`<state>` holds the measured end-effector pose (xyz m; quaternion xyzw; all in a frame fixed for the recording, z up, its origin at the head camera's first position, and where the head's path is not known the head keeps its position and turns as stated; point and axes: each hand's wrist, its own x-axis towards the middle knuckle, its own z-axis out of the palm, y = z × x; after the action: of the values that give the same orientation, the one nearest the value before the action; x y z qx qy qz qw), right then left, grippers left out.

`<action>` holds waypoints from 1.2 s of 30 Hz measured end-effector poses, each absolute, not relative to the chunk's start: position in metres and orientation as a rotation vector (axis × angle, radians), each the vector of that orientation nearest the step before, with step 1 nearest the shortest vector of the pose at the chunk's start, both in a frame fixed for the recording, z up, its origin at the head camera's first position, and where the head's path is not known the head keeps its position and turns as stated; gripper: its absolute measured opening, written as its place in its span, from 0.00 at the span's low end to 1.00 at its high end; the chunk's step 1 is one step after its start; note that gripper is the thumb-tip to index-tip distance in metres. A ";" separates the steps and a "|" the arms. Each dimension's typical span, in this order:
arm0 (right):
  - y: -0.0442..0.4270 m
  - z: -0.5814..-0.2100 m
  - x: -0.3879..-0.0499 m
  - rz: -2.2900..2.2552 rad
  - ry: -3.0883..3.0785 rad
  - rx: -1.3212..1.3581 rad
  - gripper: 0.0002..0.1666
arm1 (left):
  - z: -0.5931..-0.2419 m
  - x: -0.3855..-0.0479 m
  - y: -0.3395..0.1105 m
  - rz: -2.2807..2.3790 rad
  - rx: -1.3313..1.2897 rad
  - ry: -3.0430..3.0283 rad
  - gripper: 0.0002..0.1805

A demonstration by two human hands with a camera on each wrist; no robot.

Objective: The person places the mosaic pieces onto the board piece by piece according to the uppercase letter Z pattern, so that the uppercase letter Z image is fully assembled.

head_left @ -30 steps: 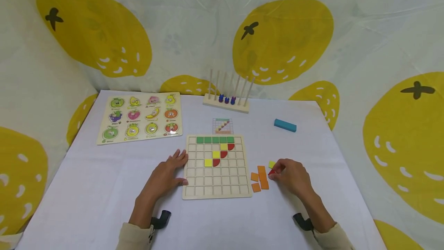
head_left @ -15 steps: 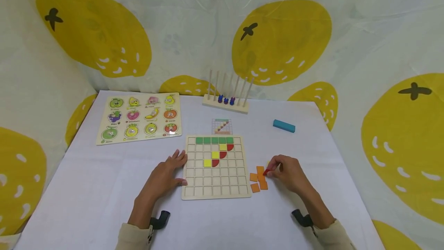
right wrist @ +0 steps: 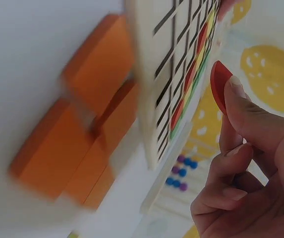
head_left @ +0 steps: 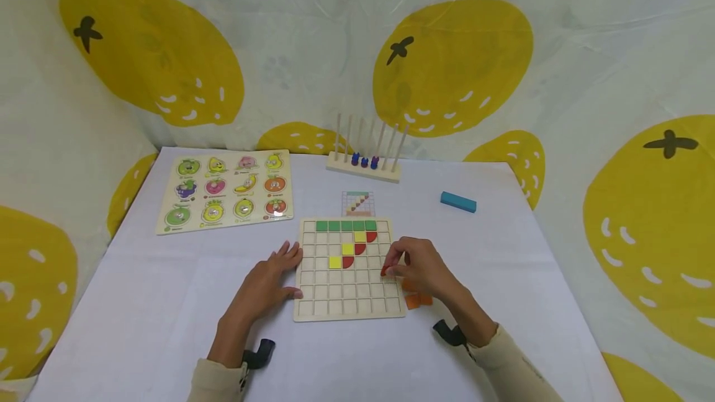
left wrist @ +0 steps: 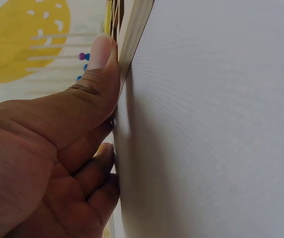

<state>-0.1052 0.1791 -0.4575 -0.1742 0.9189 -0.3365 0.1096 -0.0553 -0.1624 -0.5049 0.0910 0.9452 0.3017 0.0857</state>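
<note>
A wooden grid board (head_left: 335,293) lies on the white table. In its top row sit green pieces (head_left: 346,226); below them yellow squares (head_left: 335,262) and red quarter-circles (head_left: 347,262) step down leftward. My left hand (head_left: 262,287) rests against the board's left edge, thumb and fingertips touching it; the left wrist view shows the thumb (left wrist: 99,62) on that edge. Between thumb and fingers, my right hand (head_left: 421,265) pinches a red quarter-circle piece (right wrist: 218,84), held above the board's right side. Orange pieces (right wrist: 99,64) lie beside the board, partly hidden under the right hand in the head view.
Just behind the board lies a small pattern card (head_left: 358,203). A fruit puzzle (head_left: 259,198) is at the back left, a peg stand (head_left: 363,170) with several blue beads at the back. A blue-green bar (head_left: 458,201) lies at the right.
My right hand has carried the red quarter-circle piece leftward, from beside the orange pieces to above the board's right side. The left hand stays at the board's edge.
</note>
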 end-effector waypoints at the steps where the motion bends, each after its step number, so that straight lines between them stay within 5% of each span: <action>1: 0.173 -0.457 -0.106 -0.981 2.698 -0.535 0.10 | -0.505 -0.056 -0.162 0.900 0.274 2.819 0.55; 18: 0.092 -0.471 -0.113 -0.870 2.655 -0.641 0.14 | -0.504 -0.056 -0.162 0.912 0.280 2.819 0.55; 36: 0.072 -0.482 -0.110 -0.772 2.678 -0.666 0.13 | -0.503 -0.055 -0.163 0.925 0.293 2.827 0.54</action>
<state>-0.1104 0.0715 -0.4818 -0.2303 0.9256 -0.2668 0.1378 -0.0548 -0.1631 -0.5027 0.0977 0.9431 0.3086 0.0763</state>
